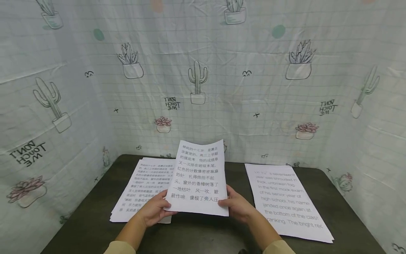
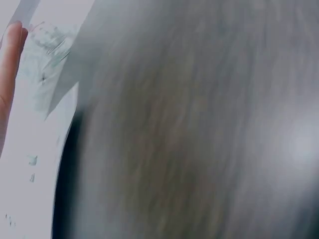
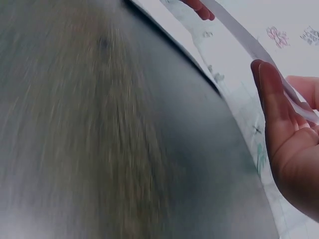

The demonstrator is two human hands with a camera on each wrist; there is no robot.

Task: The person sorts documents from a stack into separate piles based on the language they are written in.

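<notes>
A sheet of paper [image 1: 197,173] with large printed Chinese characters is held up, tilted toward the head camera, above the middle of the table. My left hand [image 1: 154,209] grips its lower left corner, thumb on the printed face. At the lower right corner, my right hand [image 1: 238,206] pinches it in the same way. Seen from the right wrist, the sheet [image 3: 244,37] appears nearly edge-on, running into the right hand [image 3: 294,149]. Only part of a left-hand finger [image 2: 7,69] shows in the left wrist view. Whether the held paper is one sheet or several, I cannot tell.
On the dark table [image 1: 196,236], a stack of Chinese-printed pages [image 1: 131,201] lies at the left, partly behind the held sheet and left hand. English-printed pages [image 1: 285,197] lie at the right. A cactus-patterned cloth [image 1: 222,91] hangs behind and along both sides.
</notes>
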